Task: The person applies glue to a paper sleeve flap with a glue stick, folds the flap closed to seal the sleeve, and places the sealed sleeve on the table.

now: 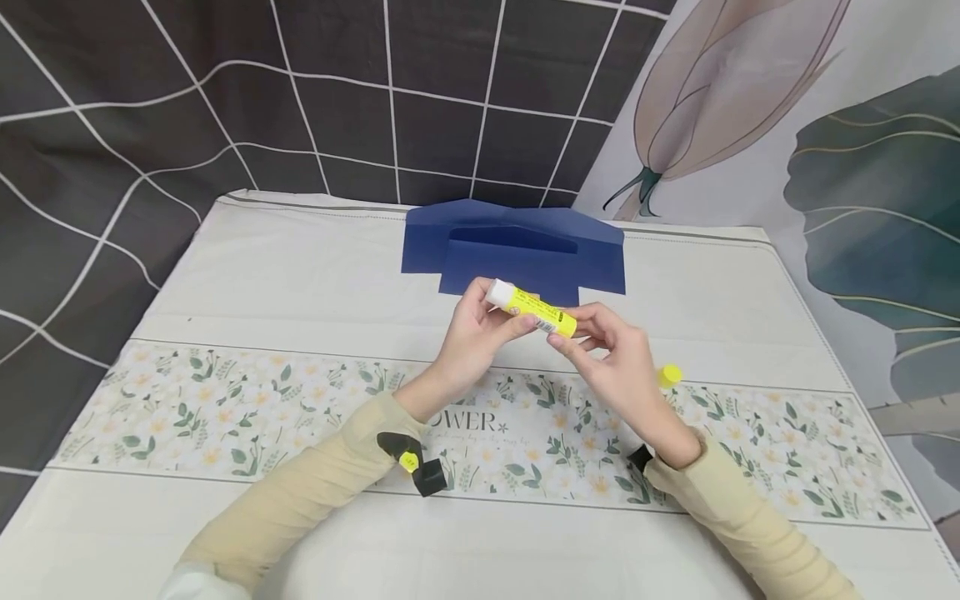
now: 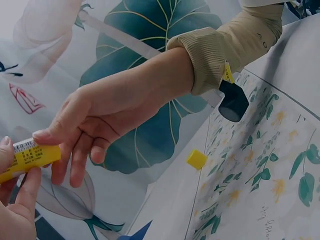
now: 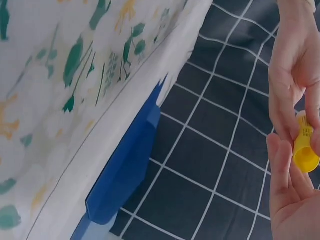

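A yellow glue stick (image 1: 542, 312), its white end pointing up and left, is held between both hands above the table. My left hand (image 1: 474, 337) grips the tube towards the white end, its thumb across the label. At the opposite yellow end, my right hand (image 1: 617, 354) pinches the tube between thumb and fingers. The same glue stick (image 2: 30, 160) shows its printed label in the left wrist view, and its round base faces the camera in the right wrist view. A yellow cap (image 1: 670, 376) lies on the table just beyond the right wrist.
Dark blue cut paper (image 1: 510, 262), folded like an envelope with a slit-like opening, lies at the table's far edge. A white cloth with a floral band (image 1: 247, 417) covers the table (image 1: 300, 275). Behind hang a black grid curtain (image 1: 337, 92) and a leaf-patterned curtain (image 1: 885, 192).
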Demonstrator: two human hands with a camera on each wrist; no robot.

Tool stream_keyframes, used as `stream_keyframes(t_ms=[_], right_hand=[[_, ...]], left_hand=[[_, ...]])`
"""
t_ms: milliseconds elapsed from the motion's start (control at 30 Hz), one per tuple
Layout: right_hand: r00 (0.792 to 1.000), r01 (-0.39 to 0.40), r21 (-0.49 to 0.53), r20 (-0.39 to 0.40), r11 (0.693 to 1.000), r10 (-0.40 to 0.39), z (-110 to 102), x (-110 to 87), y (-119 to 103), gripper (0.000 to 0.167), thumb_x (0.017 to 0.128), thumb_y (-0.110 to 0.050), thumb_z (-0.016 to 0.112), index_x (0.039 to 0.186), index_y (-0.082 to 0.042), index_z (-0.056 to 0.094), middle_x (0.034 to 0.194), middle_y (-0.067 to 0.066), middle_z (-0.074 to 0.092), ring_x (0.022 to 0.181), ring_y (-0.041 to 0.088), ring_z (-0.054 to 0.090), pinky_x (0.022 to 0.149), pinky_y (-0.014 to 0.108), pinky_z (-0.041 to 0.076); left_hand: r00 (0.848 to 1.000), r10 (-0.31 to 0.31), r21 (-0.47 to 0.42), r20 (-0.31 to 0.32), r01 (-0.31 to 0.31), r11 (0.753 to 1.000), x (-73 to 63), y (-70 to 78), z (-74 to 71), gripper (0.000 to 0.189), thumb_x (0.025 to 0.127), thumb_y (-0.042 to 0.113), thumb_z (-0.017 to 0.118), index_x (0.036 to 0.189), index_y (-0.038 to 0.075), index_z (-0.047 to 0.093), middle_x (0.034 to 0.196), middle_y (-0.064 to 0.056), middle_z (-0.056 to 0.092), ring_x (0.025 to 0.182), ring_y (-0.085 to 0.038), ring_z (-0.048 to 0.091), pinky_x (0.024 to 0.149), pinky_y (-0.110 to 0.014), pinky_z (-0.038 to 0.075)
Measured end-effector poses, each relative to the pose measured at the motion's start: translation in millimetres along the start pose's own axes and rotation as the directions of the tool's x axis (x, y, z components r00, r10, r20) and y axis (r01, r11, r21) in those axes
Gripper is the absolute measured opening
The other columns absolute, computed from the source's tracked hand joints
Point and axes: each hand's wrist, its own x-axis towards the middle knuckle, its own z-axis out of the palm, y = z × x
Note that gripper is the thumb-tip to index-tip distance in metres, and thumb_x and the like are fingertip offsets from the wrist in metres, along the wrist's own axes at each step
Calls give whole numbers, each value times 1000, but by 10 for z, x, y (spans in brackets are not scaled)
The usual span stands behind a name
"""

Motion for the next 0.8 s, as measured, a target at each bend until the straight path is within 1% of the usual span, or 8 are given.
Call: stream_keyframes(t_ms=[167,300,467,533,600,667,700,800], right_hand=[[995,-26,24,92,999,23,17,-23,18,12,93,-11,61,101,-3,65,85,10,75,68,4,65,59,24,53],[976,-94,158,212,983,60,7,-14,37,31,102,-22,46,96,3,64,83,7,75,72,7,68,58,29,54],[890,-255,406,453,878,49,-46,19,59,50,106,-34,30,89,4,59,77,-8,74,72,9,71,61,29,56],[878,-284,449,476,847,43,-59,14,59,42,106,-30,31,94,-2,60,81,-9,74,75,10,72,65,30,58],[917,-232,467,397,853,32,-59,-6,43,26,104,-19,39,101,-5,61,87,-10,74,77,10,72,66,29,58],[972,-115,419,234,901,15,-47,-31,13,14,95,-4,54,106,-4,63,93,-12,72,80,7,70,66,23,57],[989,-56,376,149,925,-1,-38,-43,-2,19,89,2,60,107,-3,63,95,-12,71,81,5,69,65,22,56],[997,76,227,-38,971,-69,-7,-63,-51,36,72,12,75,105,4,65,97,-4,71,80,2,67,62,17,54]], left_hand=[[1000,-9,20,-6,9,1000,-15,-4,-15,33,88,-14,55,109,6,39,120,-20,55,108,-12,61,94,-26,52],[999,16,63,33,-18,998,-20,-9,-40,33,87,-14,56,110,3,39,124,-31,53,115,-27,60,95,-26,51],[994,35,115,100,-47,992,-32,11,-89,33,86,-15,56,111,-2,40,124,-36,54,111,-26,62,92,-24,52],[993,38,137,108,-53,989,-39,31,-100,33,86,-15,57,112,-4,41,122,-36,55,108,-25,63,89,-23,53],[994,38,145,98,-52,988,-42,53,-102,32,86,-14,58,112,-5,41,122,-35,55,110,-27,62,89,-23,53],[996,34,143,79,-46,989,-40,72,-98,32,87,-13,58,112,-5,40,122,-33,54,114,-32,61,91,-24,53],[997,32,138,71,-41,990,-37,79,-94,32,87,-13,57,113,-4,40,122,-32,54,116,-35,59,92,-25,52],[998,19,118,59,-26,993,-35,94,-82,32,88,-13,56,114,-3,40,124,-32,53,120,-40,56,94,-28,52]])
